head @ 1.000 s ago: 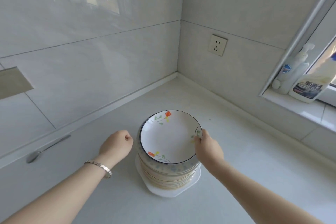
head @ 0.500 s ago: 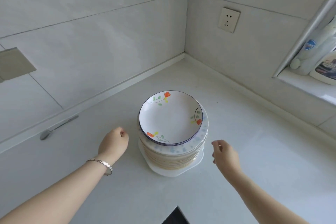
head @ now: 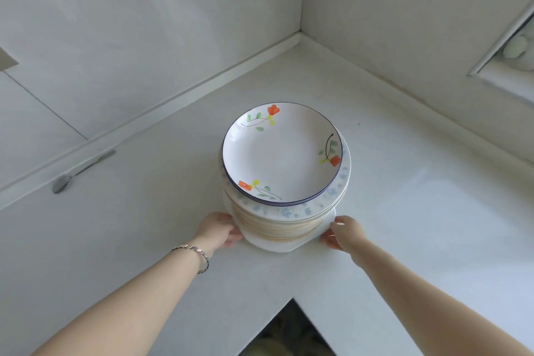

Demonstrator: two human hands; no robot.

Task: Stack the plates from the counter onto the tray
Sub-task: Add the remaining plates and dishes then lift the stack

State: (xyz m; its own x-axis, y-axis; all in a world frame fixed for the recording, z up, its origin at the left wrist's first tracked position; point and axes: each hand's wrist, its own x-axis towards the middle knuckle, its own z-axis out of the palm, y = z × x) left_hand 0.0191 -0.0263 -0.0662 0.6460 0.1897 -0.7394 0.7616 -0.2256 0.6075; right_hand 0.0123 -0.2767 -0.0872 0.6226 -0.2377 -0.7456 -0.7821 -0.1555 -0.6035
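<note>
I see the white counter (head: 404, 225) filling the corner between tiled walls. On it sits a tall stack of plates (head: 284, 211) resting on a white tray (head: 277, 244); the top plate (head: 281, 152) has orange flowers and a dark blue rim. My left hand (head: 216, 230) grips the tray's left edge, and my right hand (head: 345, 233) grips its right edge, both touching it. A spoon (head: 82, 171) lies well apart by the left wall.

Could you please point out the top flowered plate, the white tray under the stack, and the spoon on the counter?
top flowered plate (head: 281, 153): head view, bare centre of its well.
white tray (head: 277, 246): head view, its near rim.
spoon (head: 60, 184): head view, its bowl.
</note>
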